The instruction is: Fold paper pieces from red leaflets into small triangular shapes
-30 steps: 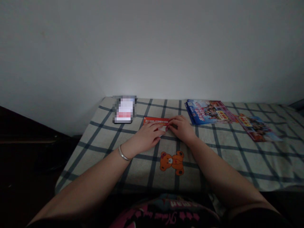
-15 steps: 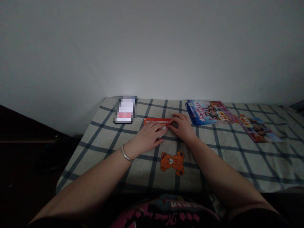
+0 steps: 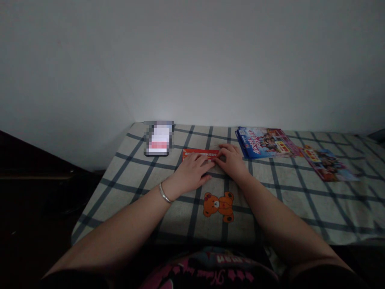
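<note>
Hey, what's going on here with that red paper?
A person has both hands on a red paper: the left hand lies over it, and the right hand has its fingertips at its right side. It lies on a checked cloth. A phone lies farther left, and colorful leaflets lie to the right.

Checked tabletop (image 3: 180, 220): stretching below left hand (image 3: 193, 169)
Phone (image 3: 159, 139): lying beyond it, leftward
Red sheet (image 3: 188, 154): lying partly beneath it
Flyers (image 3: 264, 142): lying rightward of right hand (image 3: 230, 161)
</note>
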### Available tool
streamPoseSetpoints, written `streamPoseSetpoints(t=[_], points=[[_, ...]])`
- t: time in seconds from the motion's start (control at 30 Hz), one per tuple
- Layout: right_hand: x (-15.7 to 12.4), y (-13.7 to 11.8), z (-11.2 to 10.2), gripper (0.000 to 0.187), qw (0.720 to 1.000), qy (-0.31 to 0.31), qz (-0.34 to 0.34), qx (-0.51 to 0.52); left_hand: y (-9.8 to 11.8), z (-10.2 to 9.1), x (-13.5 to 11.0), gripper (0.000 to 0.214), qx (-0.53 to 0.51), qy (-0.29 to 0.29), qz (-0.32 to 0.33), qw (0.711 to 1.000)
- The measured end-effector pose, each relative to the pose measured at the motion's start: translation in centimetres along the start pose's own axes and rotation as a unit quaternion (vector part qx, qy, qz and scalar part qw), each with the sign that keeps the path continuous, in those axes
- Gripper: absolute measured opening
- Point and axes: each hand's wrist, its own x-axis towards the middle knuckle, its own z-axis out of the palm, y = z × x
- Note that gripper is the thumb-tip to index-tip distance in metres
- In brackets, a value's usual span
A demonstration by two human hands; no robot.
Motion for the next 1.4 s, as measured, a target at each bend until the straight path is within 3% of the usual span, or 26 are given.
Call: streamPoseSetpoints(t=[0.6,0.77,1.03,1.4], points=[[0.00,0.05,-0.04,0.010,1.000,0.000,-0.004,0.000,-0.73,0.22,-0.71,0.027,-0.011,0.013,0.043,0.999],[0.05,0.04,0.05,0.010,1.000,0.000,0.000,-0.003,-0.58,0.11,-0.57,0.043,-0.004,0.003,0.033,0.999],[-0.09,-0.04,-0.45,0.018,0.999,-0.045,-0.013,0.006,-0.31,-0.10,-0.43,0.043,0.008,-0.004,0.020,1.000],[-0.19,-0.50,-0.25,0.026,0.996,-0.051,0.067,-0.029,-0.36,-0.08,-0.50,0.042,0.003,0.003,0.022,1.000]])
